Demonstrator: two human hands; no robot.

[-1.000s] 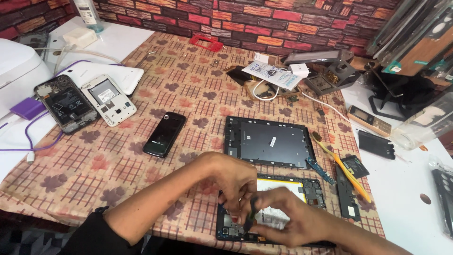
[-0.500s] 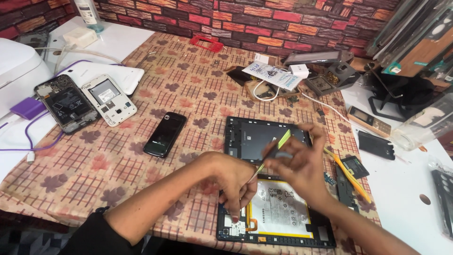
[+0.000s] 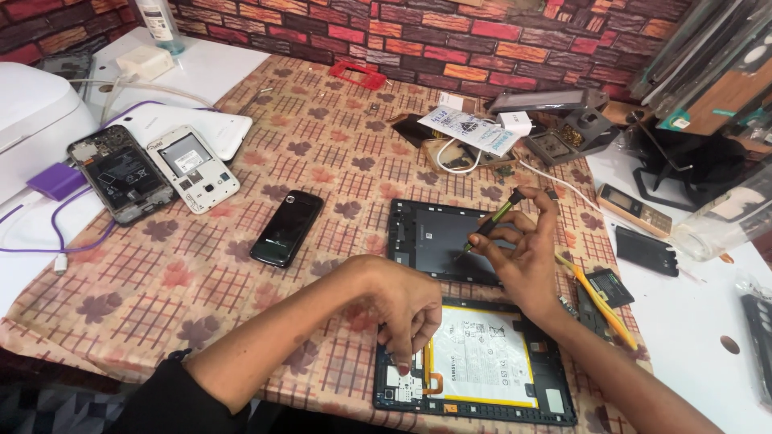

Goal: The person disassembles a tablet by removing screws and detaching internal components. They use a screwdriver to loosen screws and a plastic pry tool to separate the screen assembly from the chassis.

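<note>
An opened tablet lies near the table's front edge, its white battery with a yellow border exposed. My left hand reaches down onto its left side, fingertips pinched at the circuit board area. My right hand is raised above the tablet's upper right and holds a thin green-handled screwdriver, tip pointing down-left. Behind it lies the tablet's black back panel.
A black phone lies left of the panel. Two opened phones and a purple cable sit at the far left. A yellow-handled tool, small phones and repair clutter are at the right. A brick wall is behind.
My right hand has lifted off the opened tablet, up and to the right, carrying the screwdriver over the black panel. My left hand has stayed on the tablet's left side.
</note>
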